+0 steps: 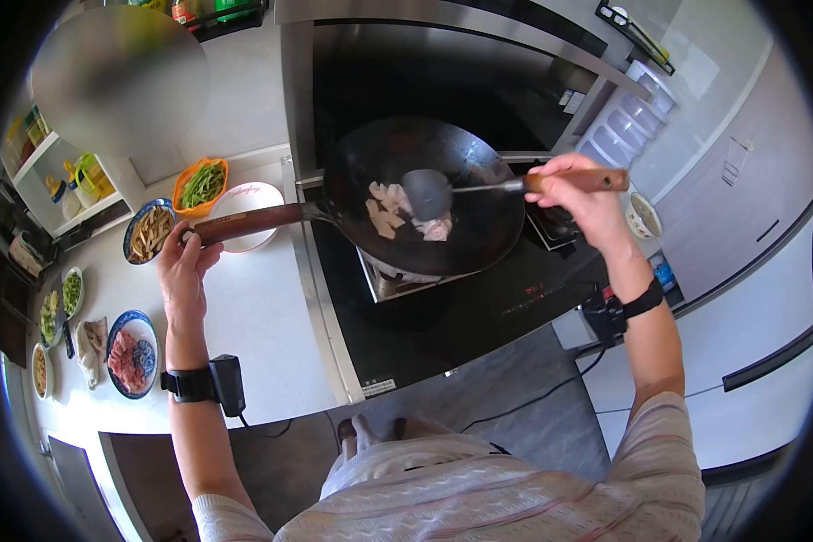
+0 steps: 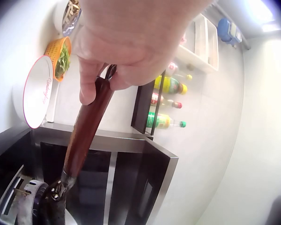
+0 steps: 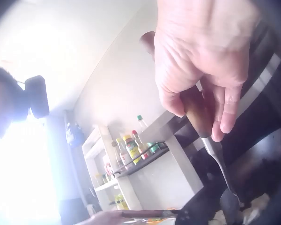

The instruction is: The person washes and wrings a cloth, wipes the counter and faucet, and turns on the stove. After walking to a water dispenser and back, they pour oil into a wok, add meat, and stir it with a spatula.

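A dark wok [image 1: 479, 230] sits over the stove burner, its long wooden handle [image 1: 257, 221] pointing left. Near the end of that handle, my left hand [image 1: 186, 271] grips it with thumb and fingers, as the left wrist view also shows. My right hand [image 1: 580, 194] holds the wooden handle [image 3: 196, 115] of a metal ladle, fingers wrapped about it. The ladle's dark round head [image 1: 426, 194] is down in the wok among pale meat slices [image 1: 384, 219], covering part of them. Some slices still look pinkish.
On the left counter stand a white bowl [image 1: 266, 237], an orange basket of green vegetables [image 1: 182, 194], a bowl of brown strips [image 1: 138, 248] and a blue-patterned bowl of raw meat [image 1: 156, 370]. Bottles [image 2: 166, 86] line a rack by the wall. Cables hang from both wrist cameras.
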A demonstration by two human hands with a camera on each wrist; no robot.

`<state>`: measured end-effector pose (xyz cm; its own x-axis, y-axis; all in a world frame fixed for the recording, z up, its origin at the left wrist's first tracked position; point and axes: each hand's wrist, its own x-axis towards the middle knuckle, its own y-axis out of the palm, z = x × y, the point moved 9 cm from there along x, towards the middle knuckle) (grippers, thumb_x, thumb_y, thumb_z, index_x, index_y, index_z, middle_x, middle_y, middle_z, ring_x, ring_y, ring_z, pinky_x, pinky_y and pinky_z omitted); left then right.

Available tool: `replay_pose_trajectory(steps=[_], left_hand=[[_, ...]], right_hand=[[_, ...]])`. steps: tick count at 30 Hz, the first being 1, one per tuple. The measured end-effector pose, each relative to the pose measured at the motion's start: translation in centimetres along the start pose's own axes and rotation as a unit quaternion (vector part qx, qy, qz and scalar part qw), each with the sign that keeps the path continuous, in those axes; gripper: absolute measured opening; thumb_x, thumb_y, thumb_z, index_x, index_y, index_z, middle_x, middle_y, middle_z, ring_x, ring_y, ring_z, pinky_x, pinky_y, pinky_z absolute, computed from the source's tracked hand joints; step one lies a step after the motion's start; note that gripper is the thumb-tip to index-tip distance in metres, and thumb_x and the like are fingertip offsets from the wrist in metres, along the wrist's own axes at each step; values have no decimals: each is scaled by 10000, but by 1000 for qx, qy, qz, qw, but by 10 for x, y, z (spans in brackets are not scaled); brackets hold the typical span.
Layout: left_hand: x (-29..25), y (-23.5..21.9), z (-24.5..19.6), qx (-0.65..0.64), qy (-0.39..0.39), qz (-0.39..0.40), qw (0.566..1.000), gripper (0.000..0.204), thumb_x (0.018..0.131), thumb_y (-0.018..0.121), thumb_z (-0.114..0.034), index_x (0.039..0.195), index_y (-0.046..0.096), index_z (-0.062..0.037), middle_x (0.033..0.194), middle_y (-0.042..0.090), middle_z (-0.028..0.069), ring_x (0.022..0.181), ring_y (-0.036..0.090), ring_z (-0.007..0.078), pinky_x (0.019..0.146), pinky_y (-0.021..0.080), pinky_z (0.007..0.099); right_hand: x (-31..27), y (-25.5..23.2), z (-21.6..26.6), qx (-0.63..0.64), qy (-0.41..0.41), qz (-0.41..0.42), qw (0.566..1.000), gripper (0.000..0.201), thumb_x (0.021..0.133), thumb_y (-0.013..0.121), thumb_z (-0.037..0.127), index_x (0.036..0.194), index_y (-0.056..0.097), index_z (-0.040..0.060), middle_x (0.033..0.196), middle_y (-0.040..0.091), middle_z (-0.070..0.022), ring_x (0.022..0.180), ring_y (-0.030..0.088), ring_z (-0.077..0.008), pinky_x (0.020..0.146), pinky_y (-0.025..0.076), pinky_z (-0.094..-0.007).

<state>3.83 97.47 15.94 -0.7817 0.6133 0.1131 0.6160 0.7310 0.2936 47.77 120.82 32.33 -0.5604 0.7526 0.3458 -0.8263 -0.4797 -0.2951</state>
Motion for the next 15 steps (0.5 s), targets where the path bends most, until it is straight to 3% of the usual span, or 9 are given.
replay_pose_trajectory(steps=[5, 9, 12, 13, 15], left_hand=[[0, -3, 1, 8, 14, -3, 1000, 365, 913, 494, -83, 1249, 407, 31, 916, 593, 120, 732, 668, 200, 630, 560, 232], [1, -3, 5, -7, 18, -9, 1000, 358, 914, 492, -80, 1246, 411, 27, 911, 594, 118, 728, 667, 199, 634, 564, 236], [-1, -5, 2, -5, 16, -20, 1000, 363, 912, 495, -81, 1250, 409, 21, 926, 595, 121, 739, 665, 196, 630, 558, 238], [-4, -2, -1, -4, 14, -17, 1000, 380, 905, 502, -76, 1255, 397, 27, 930, 592, 125, 753, 662, 195, 640, 551, 248], [-8, 0, 1, 1, 6, -19, 1000, 398, 897, 509, -71, 1261, 384, 33, 934, 589, 130, 766, 659, 195, 649, 543, 259]], right_hand=[[26, -74, 23, -147, 85, -102, 980, 241, 776, 618, 215, 902, 564, 17, 774, 634, -116, 627, 668, -202, 537, 541, -247], [28, -70, -26, -42, 164, -111, 979, 283, 779, 621, 211, 962, 541, 10, 776, 626, -135, 638, 675, -246, 527, 556, -285], [26, -42, -55, 67, 129, -98, 985, 225, 811, 614, 153, 965, 541, 5, 821, 625, -141, 664, 675, -250, 567, 553, -272], [30, -39, -54, 71, 129, -92, 985, 225, 811, 614, 153, 965, 541, 5, 821, 625, -141, 664, 675, -250, 567, 553, -272], [38, -45, -37, -4, 53, -104, 993, 184, 814, 616, 130, 940, 554, 11, 862, 625, -130, 673, 669, -235, 611, 547, -262]])
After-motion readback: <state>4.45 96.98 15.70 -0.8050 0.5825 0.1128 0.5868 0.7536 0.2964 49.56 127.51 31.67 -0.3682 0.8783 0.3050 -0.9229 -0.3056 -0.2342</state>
